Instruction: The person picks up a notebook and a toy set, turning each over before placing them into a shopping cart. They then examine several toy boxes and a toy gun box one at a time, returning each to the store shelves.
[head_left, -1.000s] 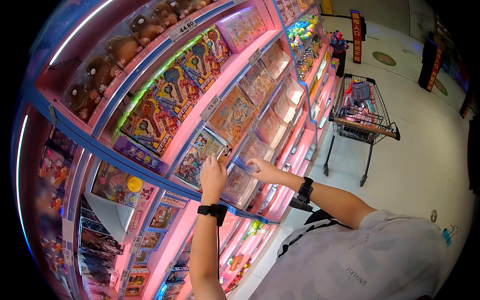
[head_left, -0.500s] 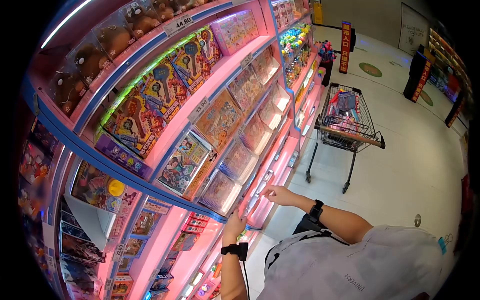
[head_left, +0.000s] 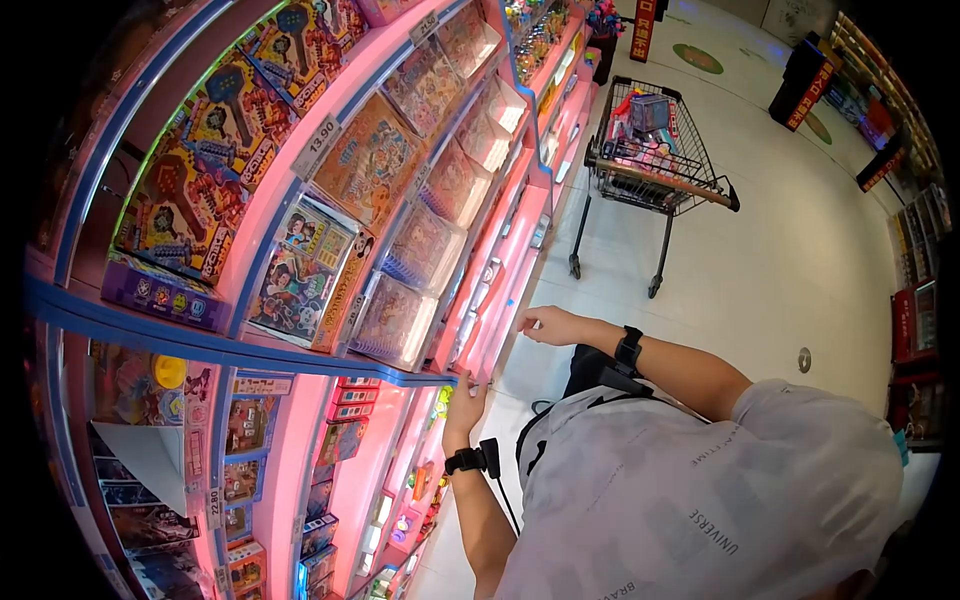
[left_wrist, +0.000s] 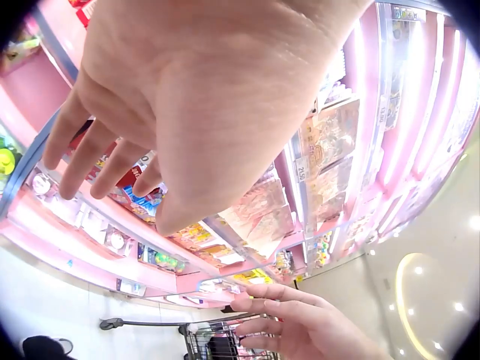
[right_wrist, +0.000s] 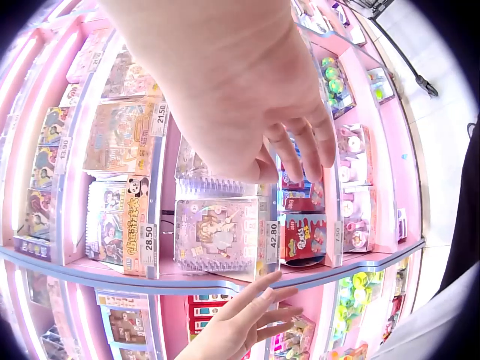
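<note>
We list: lowest spiral notebook (head_left: 390, 325), centre-left of frame, up and left of the left hand (head_left: 463, 408), the nearer; right hand (head_left: 555, 326) farther right. Both hands' fingers: loosely spread, empty.

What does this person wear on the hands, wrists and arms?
The left hand and right hand have no gloves. Black bands circle both wrists; a thin black cable runs from the left one. The pale grey shirt has short sleeves.
</note>
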